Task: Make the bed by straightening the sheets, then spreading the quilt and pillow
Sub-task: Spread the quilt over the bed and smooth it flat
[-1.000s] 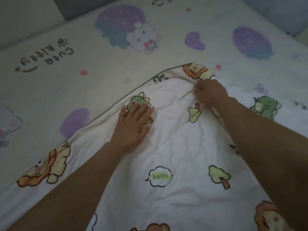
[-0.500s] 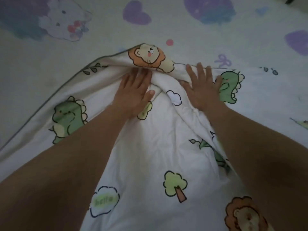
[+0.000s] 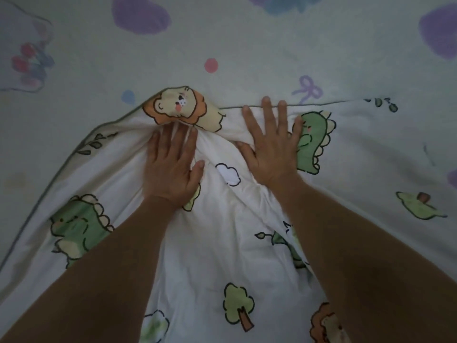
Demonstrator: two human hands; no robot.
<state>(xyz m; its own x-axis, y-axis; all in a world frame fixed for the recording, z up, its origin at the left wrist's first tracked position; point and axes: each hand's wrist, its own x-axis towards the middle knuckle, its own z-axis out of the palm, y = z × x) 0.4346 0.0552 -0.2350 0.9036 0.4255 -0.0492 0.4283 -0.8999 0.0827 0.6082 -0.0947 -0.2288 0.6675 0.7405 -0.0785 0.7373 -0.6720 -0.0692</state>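
White quilt, printed with lions, green dinosaurs, trees and clouds and edged in dark piping, lies rumpled on the pale sheet, which carries purple blobs, a pink dot and a bow. Its corner, bearing a lion, points away from the person; one edge runs down to the left, the other off to the right. Its long axis cannot be told, since it runs out of view. Left hand lies flat on it, fingertips at the fold under the lion. Right hand presses flat, fingers spread, reaching the far edge. Neither grasps anything.
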